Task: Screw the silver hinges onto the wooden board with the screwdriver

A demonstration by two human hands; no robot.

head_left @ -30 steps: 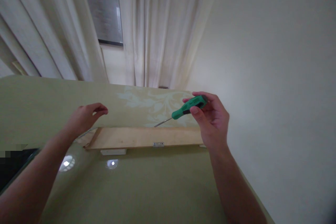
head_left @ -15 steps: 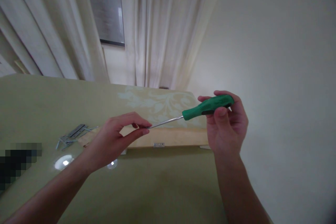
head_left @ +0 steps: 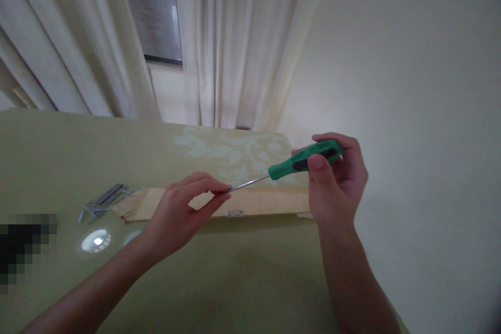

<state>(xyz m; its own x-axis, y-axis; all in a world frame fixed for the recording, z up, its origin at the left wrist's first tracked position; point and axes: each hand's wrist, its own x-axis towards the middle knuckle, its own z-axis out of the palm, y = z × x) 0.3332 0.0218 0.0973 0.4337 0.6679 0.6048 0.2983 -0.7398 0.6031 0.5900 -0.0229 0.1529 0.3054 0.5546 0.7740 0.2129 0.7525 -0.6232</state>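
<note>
One green screwdriver (head_left: 289, 166), tip leftward, handle gripped by right hand (head_left: 336, 182); tip pinched by left hand (head_left: 183, 214).

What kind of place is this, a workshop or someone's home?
Probably a room in a home, not a workshop: long pale curtains hang by a window, and the glossy green table has a leaf pattern. The only tool in view is a green screwdriver.

green-and-black screwdriver (head_left: 297, 163), pale wooden board (head_left: 258, 202), olive table (head_left: 219, 266) with cream floral pattern, white curtains (head_left: 235, 36).
</note>
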